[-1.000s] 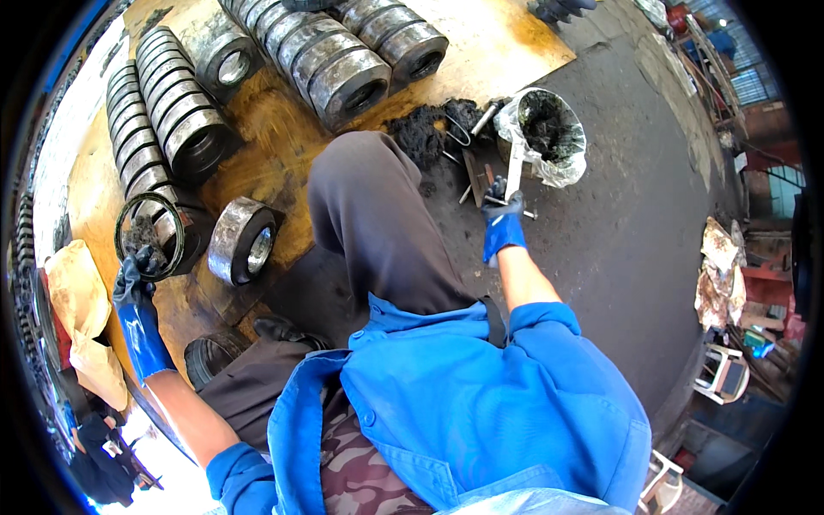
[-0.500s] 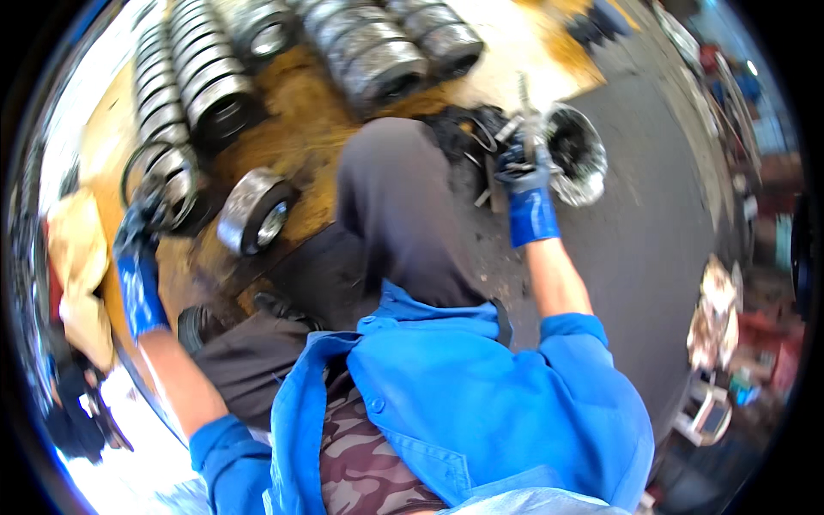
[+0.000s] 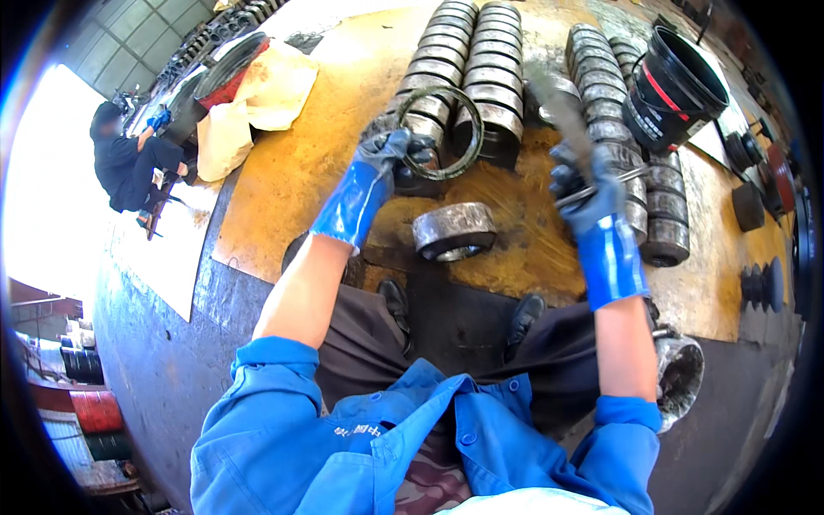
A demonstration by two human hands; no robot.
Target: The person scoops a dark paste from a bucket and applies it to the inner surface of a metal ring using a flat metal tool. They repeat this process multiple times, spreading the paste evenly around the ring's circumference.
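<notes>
My left hand (image 3: 386,156), in a blue glove, is closed on the side of a thin dark ring (image 3: 474,154), which it holds up before a row of thick metal rings (image 3: 436,62). My right hand (image 3: 592,193), gloved alike, grips a flat, blade-like tool (image 3: 562,112) pointing up, blurred by motion. Thin metal rods (image 3: 631,174) also stick out of that fist, crossing it sideways; their kind is unclear. Between my hands, a single thick metal ring (image 3: 455,225) with a dark lower edge rests on the stained yellowish board (image 3: 532,249).
More rows of thick rings (image 3: 605,107) lie beyond my right hand. A black bucket (image 3: 674,94) stands at the far right. A foil-like silver container (image 3: 680,386) is beside my right leg. Brown paper (image 3: 270,90) lies far left, with another person (image 3: 137,163) beyond it.
The view has turned left. My right hand has left the silver container and come over the board, holding the blade-like tool and rods. My left hand still holds the thin ring.
</notes>
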